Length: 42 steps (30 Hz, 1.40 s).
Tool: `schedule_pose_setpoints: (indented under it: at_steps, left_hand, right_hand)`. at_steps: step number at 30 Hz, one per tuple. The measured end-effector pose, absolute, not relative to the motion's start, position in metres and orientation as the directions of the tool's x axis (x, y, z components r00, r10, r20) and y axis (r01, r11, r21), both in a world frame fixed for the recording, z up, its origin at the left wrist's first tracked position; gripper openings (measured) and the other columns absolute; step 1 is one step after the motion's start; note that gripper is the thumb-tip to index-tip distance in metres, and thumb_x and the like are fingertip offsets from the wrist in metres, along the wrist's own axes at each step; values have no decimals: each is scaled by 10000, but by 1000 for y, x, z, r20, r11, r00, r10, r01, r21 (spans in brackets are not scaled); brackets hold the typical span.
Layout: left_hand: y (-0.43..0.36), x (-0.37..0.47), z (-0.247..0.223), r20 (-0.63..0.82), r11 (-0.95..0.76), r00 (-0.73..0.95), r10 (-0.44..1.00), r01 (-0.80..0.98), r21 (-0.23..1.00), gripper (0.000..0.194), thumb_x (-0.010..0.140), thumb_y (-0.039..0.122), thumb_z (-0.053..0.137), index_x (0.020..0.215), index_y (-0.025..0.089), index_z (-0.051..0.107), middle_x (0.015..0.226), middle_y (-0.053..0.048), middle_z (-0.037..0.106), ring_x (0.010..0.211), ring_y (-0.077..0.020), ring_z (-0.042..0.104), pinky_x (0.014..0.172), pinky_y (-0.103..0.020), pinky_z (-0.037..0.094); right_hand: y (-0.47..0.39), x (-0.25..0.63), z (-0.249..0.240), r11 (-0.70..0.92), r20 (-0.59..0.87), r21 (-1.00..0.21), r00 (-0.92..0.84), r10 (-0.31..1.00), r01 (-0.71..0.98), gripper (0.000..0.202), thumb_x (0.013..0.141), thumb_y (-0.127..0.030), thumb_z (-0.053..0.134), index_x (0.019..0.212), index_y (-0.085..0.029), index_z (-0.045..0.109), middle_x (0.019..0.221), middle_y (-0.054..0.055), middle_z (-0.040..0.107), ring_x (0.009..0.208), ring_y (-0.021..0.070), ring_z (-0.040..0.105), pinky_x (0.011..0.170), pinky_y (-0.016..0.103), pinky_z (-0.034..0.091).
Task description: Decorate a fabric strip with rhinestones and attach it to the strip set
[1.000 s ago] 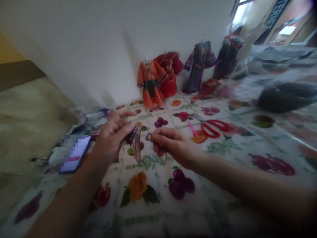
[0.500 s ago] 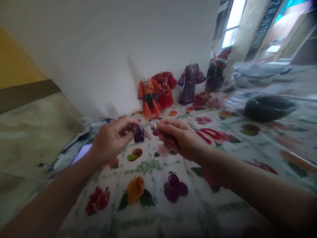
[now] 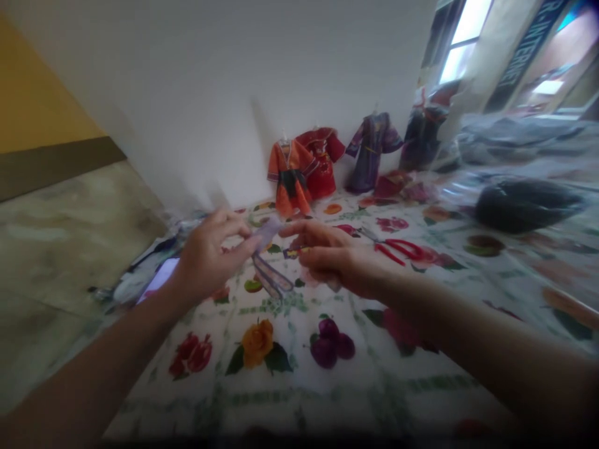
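Note:
My left hand (image 3: 213, 252) pinches a blurred strip of purple fabric (image 3: 269, 234) between thumb and fingers. Two narrow trimmed bands (image 3: 271, 277) hang down from it over the flowered tablecloth (image 3: 299, 337). Close on the right, my right hand (image 3: 327, 252) has its fingers bent round a small yellow and dark piece (image 3: 294, 252), too blurred to name. Its index finger reaches to the strip's edge; whether it touches cannot be told. Red-handled scissors (image 3: 397, 249) lie beside my right hand.
Small garments stand against the wall: an orange one (image 3: 291, 174), a red one (image 3: 324, 159) and a purple one (image 3: 372, 153). A black bundle (image 3: 528, 202) in clear plastic lies at right. A lit phone (image 3: 161, 277) lies at left.
The dark purple piece in my left hand has turned to show a lighter side, and its bands now hang down. My right fingers have spread nearer to it. The view has shifted slightly.

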<state>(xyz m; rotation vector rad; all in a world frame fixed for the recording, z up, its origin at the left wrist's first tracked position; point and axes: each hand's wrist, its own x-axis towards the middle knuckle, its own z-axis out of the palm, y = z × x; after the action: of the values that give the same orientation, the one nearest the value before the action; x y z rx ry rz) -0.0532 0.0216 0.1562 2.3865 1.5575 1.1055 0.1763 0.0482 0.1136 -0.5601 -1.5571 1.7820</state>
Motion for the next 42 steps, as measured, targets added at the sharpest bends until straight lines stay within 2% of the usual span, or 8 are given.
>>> schedule_pose_setpoints:
  at_steps: [3, 6, 12, 17, 22, 27, 38, 42]
  left_hand:
    - [21, -52, 149, 393, -389, 155, 906, 668, 634, 142, 827, 280, 667, 709, 208, 636, 729, 16, 586, 717, -149, 553, 683, -266, 439]
    - [21, -50, 139, 268, -296, 134, 954, 568, 768, 198, 872, 341, 619, 734, 199, 600, 623, 28, 558, 542, -118, 516, 516, -237, 412]
    - [16, -45, 115, 2, -63, 195, 981, 307, 949, 269, 891, 450, 613, 819, 191, 603, 678, -16, 654, 522, -140, 605, 450, -231, 451]
    - [5, -38, 112, -96, 62, 242, 965, 147, 987, 218, 870, 424, 668, 834, 209, 651, 711, -3, 614, 584, -119, 562, 502, -215, 446]
    - [7, -31, 100, -203, 196, 337, 919, 56, 979, 204, 868, 393, 686, 848, 191, 666, 699, 6, 567, 573, -96, 518, 504, -201, 429]
    - [17, -30, 67, -176, 157, 325, 929, 85, 984, 203, 890, 369, 660, 847, 171, 650, 699, 7, 557, 592, -95, 512, 525, -196, 423]
    - [15, -40, 41, -205, 197, 288, 936, 56, 979, 143, 892, 339, 668, 853, 204, 639, 758, 18, 586, 635, -102, 544, 570, -197, 453]
    - [13, -38, 38, -259, 282, 324, 910, -28, 959, 102, 894, 324, 668, 919, 226, 660, 827, 2, 650, 697, -125, 615, 649, -224, 516]
  right_hand:
    - [46, 177, 114, 57, 100, -995, -686, 720, -85, 404, 774, -88, 591, 1137, -263, 561, 987, 2, 581, 574, 70, 454, 442, 211, 334]
    - [42, 175, 112, 88, 98, -995, -662, 743, -49, 312, 809, -121, 598, 1087, -256, 552, 933, -2, 592, 567, 76, 448, 445, 205, 343]
    - [30, 169, 106, 28, 55, -998, -628, 776, -53, 62, 886, -251, 626, 845, -206, 615, 711, -10, 577, 475, 59, 368, 387, 195, 276]
    - [20, 181, 112, -63, 36, -991, -683, 730, -120, 99, 905, -253, 621, 823, -208, 654, 641, -25, 576, 474, 67, 428, 402, 193, 326]
    - [23, 193, 104, 0, 65, -995, -639, 767, -101, 54, 862, -285, 701, 858, -242, 734, 755, 1, 651, 647, 119, 570, 578, 246, 473]
    - [38, 183, 65, -225, -92, -964, -617, 781, -142, 37, 825, -250, 729, 858, -235, 736, 817, 6, 670, 720, 127, 611, 709, 277, 506]
    - [42, 178, 38, -337, -174, -922, -576, 799, -189, 98, 864, -263, 681, 797, -203, 641, 676, -31, 596, 445, 53, 404, 455, 225, 344]
    - [40, 176, 28, -385, -183, -895, -601, 778, -226, 108, 861, -293, 685, 867, -204, 623, 694, -23, 615, 476, 80, 476, 463, 230, 382]
